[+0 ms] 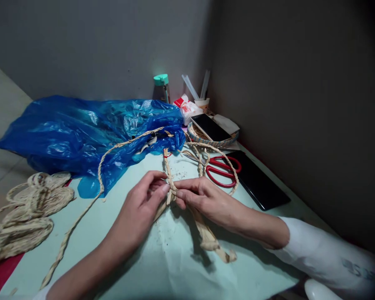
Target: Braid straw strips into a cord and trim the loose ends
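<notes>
Between my two hands is a short braid (168, 168) of pale dried plant fibre, its far end tied with red thread. My left hand (145, 196) pinches it from the left, thumb and fingers closed on the strands. From the right, my right hand (203, 196) grips the same braid at its near end. Loose flat fibre strips (203, 229) hang from there toward me, one curling at its tip. A long finished braided cord (101, 166) runs from the blue bag down the left side of the table.
Red-handled scissors (221, 171) lie right of my hands beside a black tablet-like slab (259, 181). Behind are a phone (211, 127) on a round basket (212, 143), a green-lidded bottle (161, 87) and a blue plastic bag (90, 129). Woven fibre slippers (31, 212) sit at left.
</notes>
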Action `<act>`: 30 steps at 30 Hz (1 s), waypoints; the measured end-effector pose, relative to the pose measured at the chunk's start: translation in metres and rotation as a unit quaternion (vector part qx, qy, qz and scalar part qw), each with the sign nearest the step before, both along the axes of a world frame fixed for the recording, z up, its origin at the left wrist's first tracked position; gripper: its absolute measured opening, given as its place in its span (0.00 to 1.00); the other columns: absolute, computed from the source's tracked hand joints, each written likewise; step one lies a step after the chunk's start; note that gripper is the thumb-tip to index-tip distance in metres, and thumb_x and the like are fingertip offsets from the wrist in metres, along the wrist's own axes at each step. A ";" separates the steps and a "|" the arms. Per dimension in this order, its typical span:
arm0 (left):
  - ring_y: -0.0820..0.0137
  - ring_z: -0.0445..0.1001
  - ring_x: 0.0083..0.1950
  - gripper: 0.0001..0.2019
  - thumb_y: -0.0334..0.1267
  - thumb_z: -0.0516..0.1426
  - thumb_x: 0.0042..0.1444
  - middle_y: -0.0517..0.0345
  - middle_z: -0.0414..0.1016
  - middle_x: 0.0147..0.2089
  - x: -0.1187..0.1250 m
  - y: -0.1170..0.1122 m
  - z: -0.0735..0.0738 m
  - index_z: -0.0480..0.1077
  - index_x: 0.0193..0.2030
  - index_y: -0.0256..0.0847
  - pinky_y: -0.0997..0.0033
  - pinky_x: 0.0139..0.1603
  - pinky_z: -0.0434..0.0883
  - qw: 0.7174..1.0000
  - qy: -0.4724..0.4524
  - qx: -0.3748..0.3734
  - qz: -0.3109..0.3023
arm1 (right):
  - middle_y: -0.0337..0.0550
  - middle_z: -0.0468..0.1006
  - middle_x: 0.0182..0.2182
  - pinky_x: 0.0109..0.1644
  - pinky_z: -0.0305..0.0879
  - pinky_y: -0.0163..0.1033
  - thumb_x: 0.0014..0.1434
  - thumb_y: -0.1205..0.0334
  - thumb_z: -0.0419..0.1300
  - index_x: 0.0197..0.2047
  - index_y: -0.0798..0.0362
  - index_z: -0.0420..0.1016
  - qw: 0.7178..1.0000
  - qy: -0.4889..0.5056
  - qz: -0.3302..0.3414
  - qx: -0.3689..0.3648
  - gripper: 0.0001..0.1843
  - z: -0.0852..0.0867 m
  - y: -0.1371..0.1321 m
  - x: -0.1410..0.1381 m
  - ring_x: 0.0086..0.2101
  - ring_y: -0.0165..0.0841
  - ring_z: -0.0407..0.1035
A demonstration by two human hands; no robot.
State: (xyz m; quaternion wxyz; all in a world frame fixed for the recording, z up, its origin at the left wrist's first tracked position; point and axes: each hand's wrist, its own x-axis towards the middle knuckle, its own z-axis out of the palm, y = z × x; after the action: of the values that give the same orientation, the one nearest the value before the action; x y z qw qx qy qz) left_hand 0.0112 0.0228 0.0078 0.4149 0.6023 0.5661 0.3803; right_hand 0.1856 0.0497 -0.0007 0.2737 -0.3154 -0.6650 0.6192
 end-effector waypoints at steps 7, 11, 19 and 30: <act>0.81 0.53 0.23 0.07 0.37 0.57 0.61 0.59 0.69 0.28 -0.001 0.006 -0.011 0.70 0.39 0.34 0.78 0.24 0.51 0.931 -0.278 -0.218 -0.086 | 0.39 0.72 0.29 0.38 0.59 0.34 0.67 0.66 0.48 0.33 0.56 0.69 0.997 -0.060 0.024 0.042 0.13 0.004 0.001 0.004 0.30 0.28 0.63; 0.82 0.47 0.22 0.10 0.37 0.60 0.57 0.62 0.65 0.25 -0.003 0.006 -0.010 0.71 0.42 0.33 0.77 0.23 0.44 0.936 -0.259 -0.230 -0.068 | 0.41 0.76 0.33 0.41 0.60 0.33 0.66 0.70 0.46 0.40 0.56 0.72 0.983 -0.121 0.066 0.123 0.13 0.011 0.002 0.010 0.34 0.29 0.68; 0.81 0.54 0.20 0.11 0.40 0.63 0.50 0.65 0.65 0.21 0.002 0.005 -0.008 0.72 0.34 0.34 0.77 0.21 0.50 0.968 -0.119 -0.220 -0.020 | 0.42 0.73 0.24 0.26 0.42 0.38 0.61 0.69 0.51 0.38 0.55 0.67 0.838 -0.391 0.025 0.379 0.05 0.007 -0.009 0.015 0.21 0.30 0.60; 0.81 0.54 0.16 0.07 0.37 0.61 0.49 0.68 0.61 0.14 0.018 -0.008 -0.012 0.69 0.29 0.36 0.79 0.18 0.50 0.970 -0.127 -0.192 0.071 | 0.40 0.68 0.20 0.24 0.40 0.38 0.63 0.66 0.49 0.34 0.55 0.65 0.861 -0.391 -0.010 0.325 0.06 0.010 -0.028 0.002 0.18 0.27 0.52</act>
State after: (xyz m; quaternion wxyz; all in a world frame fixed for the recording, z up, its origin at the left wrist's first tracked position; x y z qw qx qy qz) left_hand 0.0296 0.0148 -0.0040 0.5637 0.4164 0.6121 0.3662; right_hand 0.1875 0.0218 0.0095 0.0844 -0.4316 -0.8776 0.1911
